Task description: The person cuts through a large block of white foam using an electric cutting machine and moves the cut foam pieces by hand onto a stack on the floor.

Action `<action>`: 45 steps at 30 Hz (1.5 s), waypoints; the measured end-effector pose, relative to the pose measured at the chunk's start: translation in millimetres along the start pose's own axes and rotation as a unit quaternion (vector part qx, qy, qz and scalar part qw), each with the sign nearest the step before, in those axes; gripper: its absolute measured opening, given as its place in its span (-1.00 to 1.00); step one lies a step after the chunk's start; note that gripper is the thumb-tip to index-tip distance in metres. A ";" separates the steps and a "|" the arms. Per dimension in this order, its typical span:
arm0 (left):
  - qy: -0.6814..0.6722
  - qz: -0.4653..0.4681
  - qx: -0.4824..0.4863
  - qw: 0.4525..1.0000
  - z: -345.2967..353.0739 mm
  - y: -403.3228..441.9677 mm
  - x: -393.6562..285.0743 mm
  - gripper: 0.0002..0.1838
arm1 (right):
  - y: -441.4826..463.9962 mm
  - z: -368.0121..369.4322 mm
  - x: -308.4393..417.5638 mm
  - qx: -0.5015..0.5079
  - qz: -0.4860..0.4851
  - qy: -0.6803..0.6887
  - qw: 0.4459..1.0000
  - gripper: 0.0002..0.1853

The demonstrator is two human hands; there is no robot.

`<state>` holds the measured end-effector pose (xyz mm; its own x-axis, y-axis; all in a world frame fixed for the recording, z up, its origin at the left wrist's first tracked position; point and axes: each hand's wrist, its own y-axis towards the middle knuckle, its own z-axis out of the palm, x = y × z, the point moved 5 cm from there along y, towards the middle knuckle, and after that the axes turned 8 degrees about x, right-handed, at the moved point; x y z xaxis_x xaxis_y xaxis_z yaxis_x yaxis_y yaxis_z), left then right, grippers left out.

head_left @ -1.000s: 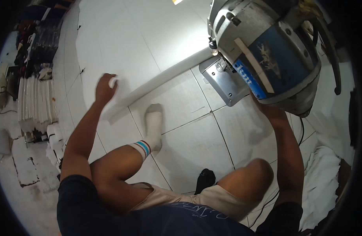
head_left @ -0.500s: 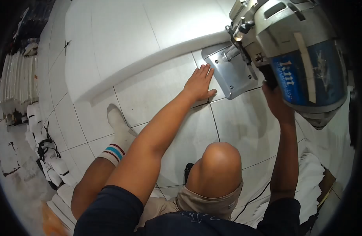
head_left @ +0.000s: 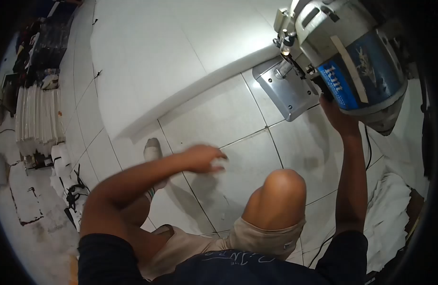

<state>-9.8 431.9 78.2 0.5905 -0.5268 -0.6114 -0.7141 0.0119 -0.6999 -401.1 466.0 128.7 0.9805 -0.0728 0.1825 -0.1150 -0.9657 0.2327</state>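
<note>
A fabric cutting machine [head_left: 356, 61] with a blue "km" label on its motor housing stands at the upper right. Its flat metal base plate [head_left: 288, 92] rests on the tiled floor beside a thick white stack of sheet material [head_left: 181, 61], whose curved edge runs close to the plate. My right hand [head_left: 340, 116] is closed round the machine's black handle, partly hidden by the motor. Over the tiles, apart from the machine, my left hand [head_left: 204, 159] is in the air. It is slightly blurred, with thumb and fingers apart and nothing visible in it.
White tiled floor [head_left: 247, 156] lies under me. A power cord [head_left: 368, 147] hangs near my right forearm, above crumpled white material [head_left: 390, 209]. At the left stand upright bundles of white pieces [head_left: 38, 114] and dark wrapped goods [head_left: 50, 40]. My socked foot [head_left: 153, 149] is beside the stack.
My left hand has left the floor beside the base plate and swung back toward my body. My right hand stays on the machine's handle. The view has shifted slightly.
</note>
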 end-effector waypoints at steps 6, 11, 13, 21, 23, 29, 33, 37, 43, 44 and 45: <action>0.133 -0.115 -0.237 0.956 -127.1 -135.0 73.3 -0.68 | 14.7 -17.3 16.0 0.041 -0.050 -0.095 0.993 -0.66; 0.002 -0.134 -0.407 0.903 -156.3 -155.7 171.3 -0.69 | 16.8 -5.7 2.8 0.108 0.038 0.074 0.991 -0.64; 0.118 -0.062 -0.387 0.912 -177.3 -138.2 180.3 -0.69 | 16.7 -6.7 6.4 0.158 0.121 0.028 0.980 -0.59; 0.182 0.060 -0.407 0.893 -267.6 -132.9 170.0 -0.68 | -6.1 -4.6 49.1 0.213 0.362 0.123 0.899 -0.40; 0.169 0.028 -0.421 0.891 -282.2 -122.9 177.5 -0.65 | -8.9 -10.0 59.0 0.288 0.318 0.083 0.899 -0.43; 0.157 0.039 -0.404 0.900 -334.3 -95.9 174.8 -0.55 | -7.3 -46.6 84.9 0.221 0.275 0.143 0.925 -0.45; 0.186 0.029 -0.421 0.887 -345.3 -98.3 158.8 -0.36 | 20.0 -98.7 130.6 0.198 0.226 0.048 0.952 -0.57; 0.238 0.040 -0.408 0.880 -368.9 -68.6 121.1 -0.24 | 23.5 -107.4 117.4 0.131 0.172 0.013 0.976 -0.70; 0.315 0.082 -0.292 0.899 -385.9 59.4 81.7 0.01 | 8.2 -55.8 54.5 0.064 0.108 0.038 0.991 -0.75; 0.337 0.099 -0.268 0.897 -383.1 68.5 72.6 0.05 | 4.8 -56.2 51.7 0.069 0.077 -0.044 0.994 -0.75; 0.338 0.103 -0.263 0.898 -382.8 78.2 68.2 0.05 | 5.8 -56.8 50.2 0.070 0.082 -0.044 0.993 -0.75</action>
<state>-169.4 71.6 123.1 0.1901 -0.9567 -0.2202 -0.9657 -0.1418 -0.2175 -361.6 470.8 193.4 0.9613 -0.2474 0.1214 -0.2569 -0.9639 0.0699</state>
